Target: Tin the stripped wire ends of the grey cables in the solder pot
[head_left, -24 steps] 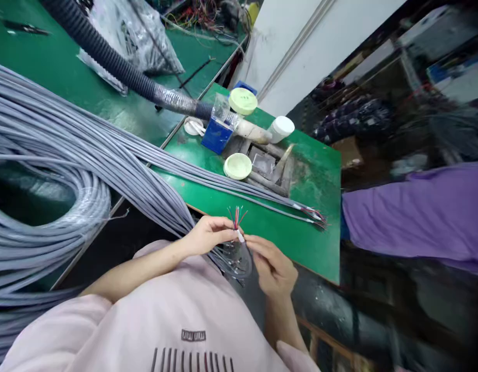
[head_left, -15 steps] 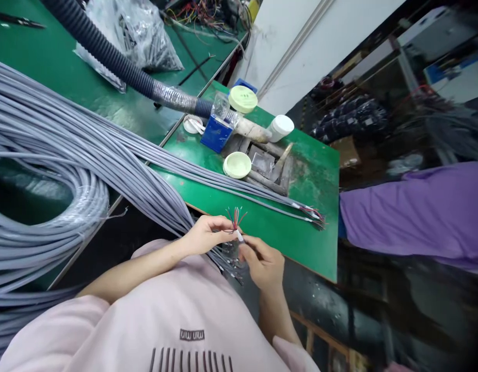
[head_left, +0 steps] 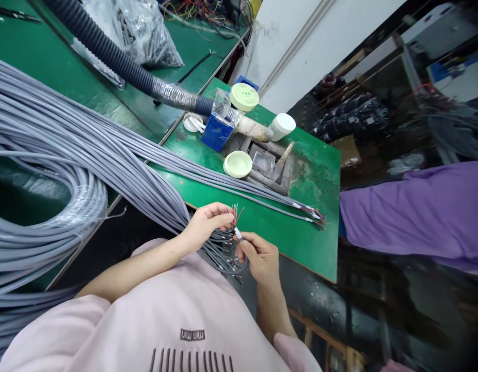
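My right hand (head_left: 259, 254) pinches a grey cable just below a white sleeve (head_left: 238, 234) near its stripped end. Thin coloured wires (head_left: 236, 216), some red, fan upward out of that end. My left hand (head_left: 208, 222) has its thumb and fingers closed on the wires at the left of the fan. Below and behind my hands hang several more grey cable ends (head_left: 219, 253). A thick bundle of grey cables (head_left: 118, 175) runs in from the left, and some lie across the green table with bare wire ends (head_left: 314, 214) at the right.
A corrugated hose (head_left: 134, 72) crosses the green table (head_left: 312, 253). Around its nozzle stand a blue box (head_left: 216, 132), a pale green dish (head_left: 238, 164), a round lid (head_left: 244, 96) and a white tub (head_left: 283, 125). A co-worker's purple sleeve (head_left: 417, 212) reaches in from the right.
My left fingers have moved up from the white sleeve onto the wires. The right hand has shifted slightly left, and more hanging cable ends show between my hands.
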`<state>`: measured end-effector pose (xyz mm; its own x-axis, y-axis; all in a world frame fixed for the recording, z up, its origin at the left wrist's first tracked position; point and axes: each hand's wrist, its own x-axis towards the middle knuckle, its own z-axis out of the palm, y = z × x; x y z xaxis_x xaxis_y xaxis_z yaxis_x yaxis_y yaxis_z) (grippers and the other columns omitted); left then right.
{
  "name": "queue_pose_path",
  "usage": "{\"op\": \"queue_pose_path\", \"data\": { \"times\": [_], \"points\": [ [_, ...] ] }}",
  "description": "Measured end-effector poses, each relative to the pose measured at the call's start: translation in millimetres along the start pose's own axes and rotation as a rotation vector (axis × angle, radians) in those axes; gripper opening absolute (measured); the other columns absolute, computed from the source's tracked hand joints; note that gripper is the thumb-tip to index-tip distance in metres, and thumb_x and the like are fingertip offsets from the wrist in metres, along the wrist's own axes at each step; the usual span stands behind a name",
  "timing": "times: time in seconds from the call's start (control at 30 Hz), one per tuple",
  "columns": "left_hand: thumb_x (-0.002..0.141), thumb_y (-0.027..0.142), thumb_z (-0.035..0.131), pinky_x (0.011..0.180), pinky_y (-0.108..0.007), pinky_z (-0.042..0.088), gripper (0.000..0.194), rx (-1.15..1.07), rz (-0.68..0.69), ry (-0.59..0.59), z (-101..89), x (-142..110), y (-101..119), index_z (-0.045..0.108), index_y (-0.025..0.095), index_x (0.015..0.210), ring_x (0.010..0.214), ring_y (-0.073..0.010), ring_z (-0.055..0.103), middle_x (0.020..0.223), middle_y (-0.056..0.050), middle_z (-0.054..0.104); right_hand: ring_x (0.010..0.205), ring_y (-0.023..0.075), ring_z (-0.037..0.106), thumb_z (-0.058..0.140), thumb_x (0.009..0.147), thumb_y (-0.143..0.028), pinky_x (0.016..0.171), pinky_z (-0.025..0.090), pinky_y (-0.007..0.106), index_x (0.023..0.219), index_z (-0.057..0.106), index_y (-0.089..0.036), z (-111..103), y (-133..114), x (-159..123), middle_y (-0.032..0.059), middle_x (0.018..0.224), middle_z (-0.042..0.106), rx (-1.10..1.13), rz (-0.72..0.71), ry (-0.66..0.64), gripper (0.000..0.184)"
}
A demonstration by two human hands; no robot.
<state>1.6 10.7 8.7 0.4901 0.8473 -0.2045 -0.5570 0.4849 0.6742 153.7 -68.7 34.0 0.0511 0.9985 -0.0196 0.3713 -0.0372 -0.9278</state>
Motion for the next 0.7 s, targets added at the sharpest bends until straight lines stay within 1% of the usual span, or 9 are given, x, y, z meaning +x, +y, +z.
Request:
{"op": "queue_pose_path", "data": {
  "times": [0.07, 0.17, 0.23, 0.37, 0.5, 0.6, 0.7],
  "points": [
    [0.067, 0.031, 0.075, 0.056, -0.018, 0.042, 0.024, 0.014, 0.083, 0.078, -0.2, -0.7, -0.3, 0.062, 0.015, 0.078, 0.056, -0.0063, 0.053, 0.065, 0.002, 0.061, 0.041, 0.0075, 0.05, 0.056, 0.087, -0.028, 0.043, 0.04, 0.019, 0.087, 0.068, -0.02, 0.5, -0.2, -0.3, -0.0052, 0.05, 0.056, -0.028, 0.003, 0.017, 0.015],
    [0.066, 0.03, 0.076, 0.05, -0.017, 0.037, 0.023, 0.088, 0.252, 0.211, -2.2, -4.7, 2.7, 0.06, 0.016, 0.073, 0.049, -0.0042, 0.045, 0.059, 0.005, 0.054, 0.042, 0.0081, 0.051, 0.057, 0.087, -0.028, 0.043, 0.039, 0.019, 0.087, 0.068, -0.02, 1.2, 0.8, -1.4, -0.005, 0.051, 0.057, -0.108, 0.005, 0.058, 0.014],
    [0.068, 0.031, 0.075, 0.047, -0.018, 0.033, 0.02, 0.19, 0.301, 0.221, -3.1, -8.3, 7.2, 0.063, 0.016, 0.073, 0.046, -0.0043, 0.041, 0.053, 0.006, 0.05, 0.044, 0.0088, 0.053, 0.057, 0.087, -0.027, 0.046, 0.041, 0.02, 0.088, 0.068, -0.02, 1.9, 1.2, -1.9, -0.0046, 0.052, 0.059, -0.182, -0.014, 0.072, 0.014],
    [0.07, 0.033, 0.072, 0.046, -0.02, 0.028, 0.019, 0.365, 0.281, 0.172, -2.7, -11.9, 15.3, 0.069, 0.015, 0.075, 0.043, -0.0045, 0.033, 0.044, 0.007, 0.041, 0.049, 0.0096, 0.056, 0.056, 0.087, -0.026, 0.052, 0.043, 0.021, 0.086, 0.068, -0.019, 4.1, -2.4, -1.5, -0.0037, 0.057, 0.062, -0.315, -0.079, 0.073, 0.013],
    [0.069, 0.035, 0.073, 0.046, -0.02, 0.028, 0.022, 0.472, 0.234, 0.199, -2.1, -9.3, 17.8, 0.07, 0.014, 0.077, 0.043, -0.0045, 0.032, 0.044, 0.007, 0.041, 0.055, 0.0099, 0.06, 0.056, 0.087, -0.025, 0.056, 0.045, 0.021, 0.087, 0.068, -0.018, 6.4, -9.0, 0.2, -0.0011, 0.067, 0.068, -0.406, -0.151, 0.072, 0.014],
    [0.067, 0.037, 0.075, 0.045, -0.019, 0.027, 0.025, 0.512, 0.191, 0.191, -1.7, -6.4, 19.0, 0.069, 0.014, 0.077, 0.043, -0.0042, 0.032, 0.044, 0.008, 0.041, 0.057, 0.0101, 0.061, 0.055, 0.088, -0.024, 0.058, 0.045, 0.021, 0.087, 0.067, -0.018, 7.2, -12.2, 1.7, -0.0003, 0.07, 0.069, -0.433, -0.174, 0.062, 0.014],
    [0.065, 0.037, 0.075, 0.044, -0.019, 0.024, 0.026, 0.498, 0.168, 0.191, -0.6, -4.7, 20.5, 0.067, 0.014, 0.071, 0.042, -0.0035, 0.029, 0.043, 0.008, 0.039, 0.056, 0.0107, 0.061, 0.055, 0.087, -0.025, 0.058, 0.045, 0.021, 0.087, 0.067, -0.018, 7.9, -13.8, 2.5, 0.0, 0.069, 0.069, -0.437, -0.174, 0.062, 0.014]
  ]
}}
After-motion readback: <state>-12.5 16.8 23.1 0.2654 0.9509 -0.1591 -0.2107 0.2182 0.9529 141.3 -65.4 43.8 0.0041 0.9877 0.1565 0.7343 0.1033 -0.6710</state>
